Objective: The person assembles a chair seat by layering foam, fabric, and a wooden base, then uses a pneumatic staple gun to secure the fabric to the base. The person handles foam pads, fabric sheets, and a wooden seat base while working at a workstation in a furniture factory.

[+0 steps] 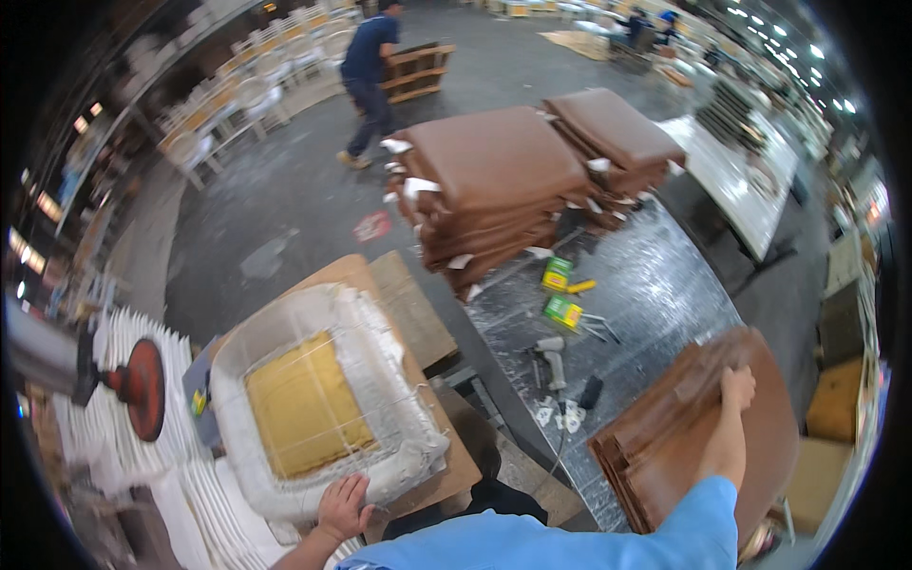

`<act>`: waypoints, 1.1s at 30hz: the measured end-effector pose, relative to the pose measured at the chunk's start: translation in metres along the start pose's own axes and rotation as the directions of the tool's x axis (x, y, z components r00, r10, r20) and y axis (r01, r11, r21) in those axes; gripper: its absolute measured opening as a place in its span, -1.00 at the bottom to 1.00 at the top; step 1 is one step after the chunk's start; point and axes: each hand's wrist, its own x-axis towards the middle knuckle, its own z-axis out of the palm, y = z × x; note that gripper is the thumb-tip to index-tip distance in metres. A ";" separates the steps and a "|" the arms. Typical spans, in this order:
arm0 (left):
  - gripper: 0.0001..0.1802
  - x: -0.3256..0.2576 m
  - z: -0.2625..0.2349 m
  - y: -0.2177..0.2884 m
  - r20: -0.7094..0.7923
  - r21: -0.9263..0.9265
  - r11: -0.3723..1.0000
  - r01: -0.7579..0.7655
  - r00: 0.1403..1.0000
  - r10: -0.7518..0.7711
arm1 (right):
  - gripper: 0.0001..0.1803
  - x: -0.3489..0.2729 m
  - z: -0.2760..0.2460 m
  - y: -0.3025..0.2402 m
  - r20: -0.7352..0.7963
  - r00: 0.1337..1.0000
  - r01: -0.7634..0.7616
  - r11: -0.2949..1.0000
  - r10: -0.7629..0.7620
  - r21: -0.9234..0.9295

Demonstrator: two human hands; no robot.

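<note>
left hand (342, 505): flat on near edge of padded seat frame (323, 404), fingers spread, palm down, likely steadying it
padded seat frame: white wadding round yellow foam centre, left of metal worktable (655, 285), propped on wooden board (408, 304)
right hand (737, 387): on top of brown cover pile (684, 437) at worktable's near right; fingers curled over the top sheet's edge, seemingly to lift it
staple gun (551, 359): mid worktable, within reach
cushion stacks (494, 190): worktable's far end
</note>
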 end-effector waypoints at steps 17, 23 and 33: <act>-0.26 -0.025 -0.020 0.015 0.055 0.104 0.991 0.085 0.994 -0.091 | -0.65 0.045 0.044 -0.012 0.120 0.963 0.238 0.971 -0.241 0.040; -0.24 -0.050 -0.018 0.022 0.011 0.079 0.986 0.146 0.989 -0.147 | -0.69 0.058 0.047 -0.039 0.378 0.923 0.010 0.984 -0.078 0.179; -0.22 -0.038 -0.026 0.014 0.049 0.095 0.992 0.080 0.995 -0.085 | -0.60 0.048 0.047 0.005 0.458 0.888 -0.287 0.825 0.038 0.487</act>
